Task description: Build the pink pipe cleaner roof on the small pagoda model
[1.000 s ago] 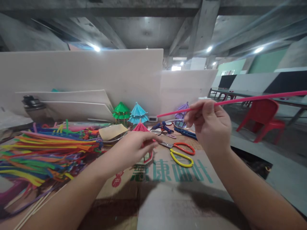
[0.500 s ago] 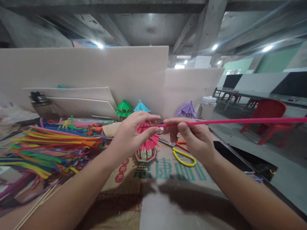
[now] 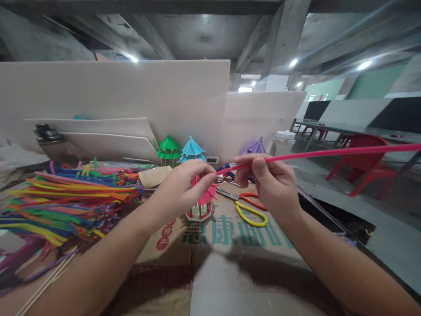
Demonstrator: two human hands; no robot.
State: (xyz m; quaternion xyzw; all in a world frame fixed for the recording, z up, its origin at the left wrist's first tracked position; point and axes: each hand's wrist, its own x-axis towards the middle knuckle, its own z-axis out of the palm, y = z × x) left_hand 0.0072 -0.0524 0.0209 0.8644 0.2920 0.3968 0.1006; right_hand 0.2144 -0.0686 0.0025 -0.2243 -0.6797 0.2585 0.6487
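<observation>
A long pink pipe cleaner runs between my hands and on past the right edge of the view. Its left end is pinched between thumb and fingers of my left hand. Farther along it, my right hand grips it the same way. Behind my left hand stands a small pavilion with a pink fringed roof and a pale many-sided base; part of its roof is hidden. Scissors with one yellow and one orange handle lie on the cardboard, below my right hand.
Colourful pipe cleaners pile up at left, with thin wooden sticks nearer me. Green, blue and purple pavilions stand at the back before white boards. A dark phone-like slab lies at right.
My hands have moved apart along the pipe cleaner, and my left fingers have closed on its end. Its right part now slants upward. The view has shifted slightly.
</observation>
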